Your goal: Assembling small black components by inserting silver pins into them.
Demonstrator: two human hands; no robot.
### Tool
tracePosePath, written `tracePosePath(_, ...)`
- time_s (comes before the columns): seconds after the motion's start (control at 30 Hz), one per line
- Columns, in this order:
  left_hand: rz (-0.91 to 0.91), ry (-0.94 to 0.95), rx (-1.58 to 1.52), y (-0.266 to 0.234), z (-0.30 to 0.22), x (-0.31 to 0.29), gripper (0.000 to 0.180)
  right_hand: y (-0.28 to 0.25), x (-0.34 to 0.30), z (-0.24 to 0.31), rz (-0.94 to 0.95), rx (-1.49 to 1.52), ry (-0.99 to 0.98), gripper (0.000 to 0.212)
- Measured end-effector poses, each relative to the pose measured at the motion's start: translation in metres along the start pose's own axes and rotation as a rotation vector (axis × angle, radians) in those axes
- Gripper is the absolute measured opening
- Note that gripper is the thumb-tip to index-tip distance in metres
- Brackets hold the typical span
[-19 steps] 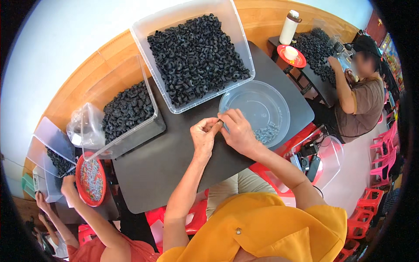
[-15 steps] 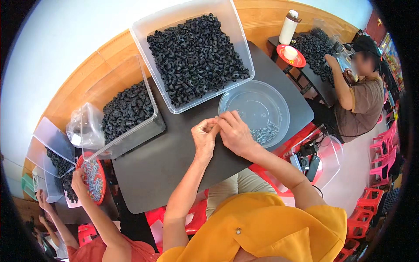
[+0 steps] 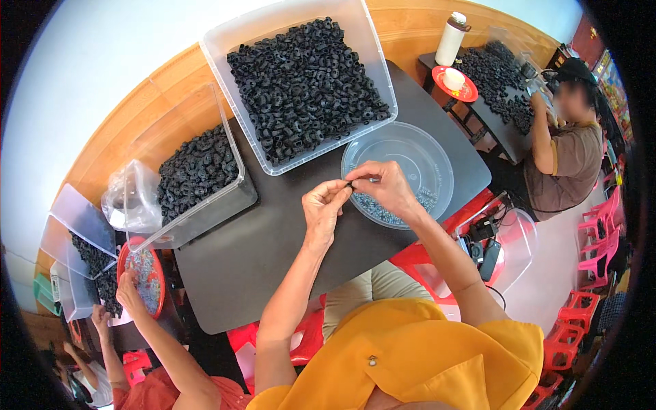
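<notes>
Over the dark table, my left hand [image 3: 321, 210] pinches a small black plastic part [image 3: 350, 184] between thumb and fingers. My right hand [image 3: 389, 188] meets it there, thumb and fingertips pressed together at the part. Whether a tiny piece sits in the right fingertips is too small to tell. Beneath and beyond the right hand stands a round clear plastic tub [image 3: 445, 160] with small shiny metal pieces [image 3: 380, 212] along its near side. Farther off, a large translucent bin [image 3: 217, 42] holds a heap of black plastic parts [image 3: 307, 89].
A second clear bin [image 3: 247, 195] of black parts stands left on the dark table [image 3: 236, 273]. At lower left, a co-worker's hand [image 3: 128, 292] reaches to a red basin [image 3: 161, 277]. Another person [image 3: 570, 150] sits at a table far right. Clear box with devices [image 3: 516, 239] at right.
My hands have come down slightly and the right has turned, so the black part now shows between the fingertips. The metal pieces in the tub are spread differently. The co-workers' hands have shifted.
</notes>
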State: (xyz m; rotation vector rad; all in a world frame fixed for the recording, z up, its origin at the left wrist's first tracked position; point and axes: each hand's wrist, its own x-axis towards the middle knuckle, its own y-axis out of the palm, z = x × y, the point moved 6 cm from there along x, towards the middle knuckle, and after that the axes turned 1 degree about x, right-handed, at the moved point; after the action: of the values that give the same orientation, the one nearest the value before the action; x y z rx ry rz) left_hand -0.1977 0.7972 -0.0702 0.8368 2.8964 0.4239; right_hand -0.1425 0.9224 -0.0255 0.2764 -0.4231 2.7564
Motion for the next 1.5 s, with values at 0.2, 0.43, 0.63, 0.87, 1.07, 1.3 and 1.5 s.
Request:
tracePosePath(0.2,0.046,0.019,-0.038,0.002,-0.001,0.002,0.014,-0.009,-0.003,-0.022,-0.038,0.44,0.261,0.012)
tracePosePath(0.43,0.071,0.019,-0.016,0.004,0.001,0.001,0.015,-0.007,-0.01,-0.023,-0.029,0.521,0.338,0.016)
tracePosePath(0.63,0.071,0.024,0.027,0.004,0.001,0.001,0.015,-0.007,-0.01,-0.019,-0.036,0.448,0.257,0.013)
tracePosePath(0.87,0.099,0.163,0.194,0.005,0.003,0.002,0.013,-0.01,-0.011,-0.001,-0.041,-0.004,0.129,0.012)
tracePosePath(1.07,0.122,0.116,0.176,0.008,0.005,0.001,0.012,-0.016,-0.015,0.011,-0.046,-0.189,0.096,0.015)
tracePosePath(1.3,0.125,0.195,0.243,0.011,0.0,-0.001,0.01,-0.013,-0.017,0.012,-0.059,-0.29,0.067,0.009)
tracePosePath(1.5,0.0,0.328,0.546,0.01,-0.02,-0.008,0.011,-0.003,-0.012,0.016,-0.062,-0.426,-0.031,0.004)
